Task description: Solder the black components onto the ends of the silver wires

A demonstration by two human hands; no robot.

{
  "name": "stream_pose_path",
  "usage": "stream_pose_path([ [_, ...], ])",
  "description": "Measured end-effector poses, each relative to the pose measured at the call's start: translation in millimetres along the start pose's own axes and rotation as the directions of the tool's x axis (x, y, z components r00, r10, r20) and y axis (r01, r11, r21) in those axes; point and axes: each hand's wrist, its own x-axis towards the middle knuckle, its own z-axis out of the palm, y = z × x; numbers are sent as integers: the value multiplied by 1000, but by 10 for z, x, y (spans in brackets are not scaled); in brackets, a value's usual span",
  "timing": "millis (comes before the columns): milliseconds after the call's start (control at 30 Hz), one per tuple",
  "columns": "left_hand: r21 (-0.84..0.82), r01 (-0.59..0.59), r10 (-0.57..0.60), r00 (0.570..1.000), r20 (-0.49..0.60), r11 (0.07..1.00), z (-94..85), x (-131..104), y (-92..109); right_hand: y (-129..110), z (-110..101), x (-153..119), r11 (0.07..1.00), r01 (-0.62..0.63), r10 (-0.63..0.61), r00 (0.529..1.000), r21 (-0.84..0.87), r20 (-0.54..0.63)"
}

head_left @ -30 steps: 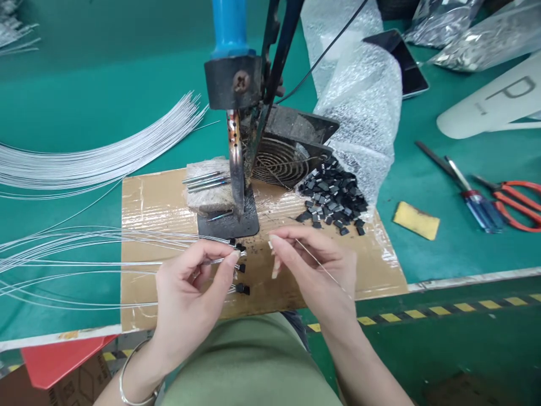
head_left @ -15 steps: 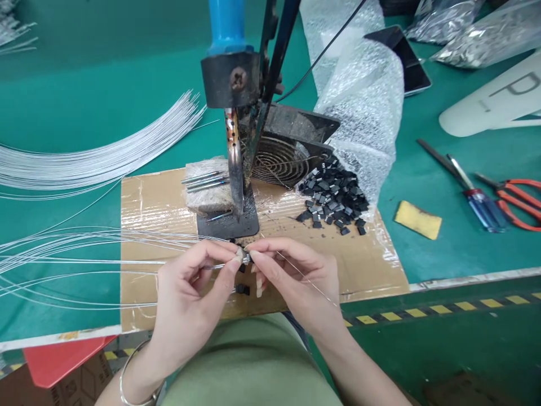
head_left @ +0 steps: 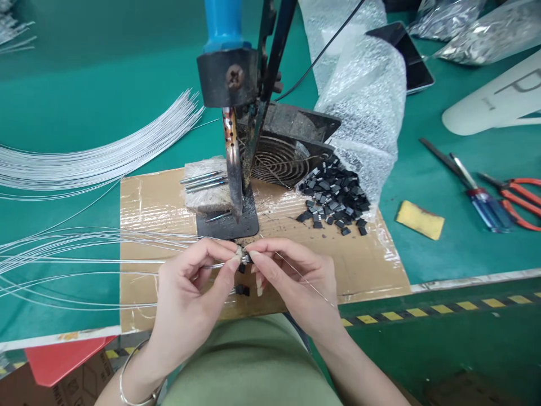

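My left hand (head_left: 190, 299) is closed in a pinch, thumb against forefinger, around the end of a thin grey-white wire (head_left: 216, 265). Facing it, my right hand (head_left: 302, 287) pinches a small black connector (head_left: 247, 257), and the fingertips of both hands nearly meet there. The joint between wire and connector is mostly hidden by the fingers. A fine strand of wire, perhaps solder (head_left: 305, 280), runs across my right hand. Just above the hands hangs the tip of a soldering iron (head_left: 235, 186). Below the fingers lies another black connector (head_left: 242, 290) on a wire end.
Cardboard (head_left: 372, 265) covers the bench's front. Loose black connectors (head_left: 333, 192) are heaped beside a fan (head_left: 281, 160) and bubble wrap (head_left: 367, 96). Wire bundles (head_left: 105, 169) lie left. On the right are a yellow sponge (head_left: 420, 220), a screwdriver (head_left: 486, 208), orange-handled scissors (head_left: 526, 197) and a white cup (head_left: 490, 107).
The view has shifted very slightly. Both hands keep the same pinch in nearly the same place.
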Motion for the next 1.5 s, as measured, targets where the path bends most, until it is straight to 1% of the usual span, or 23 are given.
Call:
stream_pose_path([
  [133,25,14,-13,1000,-27,1000,2,14,-9,-7,-50,-39,980,111,-110,994,-167,10],
  [200,29,17,-16,999,-43,999,1,38,-13,-4,-65,-57,970,138,-137,990,-201,18],
  [300,14,14,-13,998,-65,1000,3,85,-13,0,-64,-73,964,135,-143,990,-231,-19],
  [433,24,13,-12,997,-75,1000,6,135,6,-17,-72,-67,942,165,-188,981,-293,-51],
  [533,41,28,-25,997,-74,999,6,161,28,-53,-102,-43,936,151,-177,983,-319,-52],
  [600,44,32,-29,997,-76,999,6,180,41,-83,-119,-22,928,171,-189,982,-331,-23],
  [700,55,18,-13,996,-86,998,6,210,57,-121,-122,17,921,220,-224,974,-321,26],
  [767,61,13,-7,996,-91,998,2,229,71,-134,-111,43,927,221,-218,975,-302,43],
  [1033,73,22,-16,997,-71,997,-10,311,120,-141,-42,82,967,164,-165,986,-194,12],
  [1233,98,1,8,996,-92,995,-6,349,119,-167,-21,132,973,143,-149,989,-181,-21],
  [1500,88,1,8,994,-105,996,-4,381,144,-185,-28,175,985,109,-114,993,-130,-35],
])
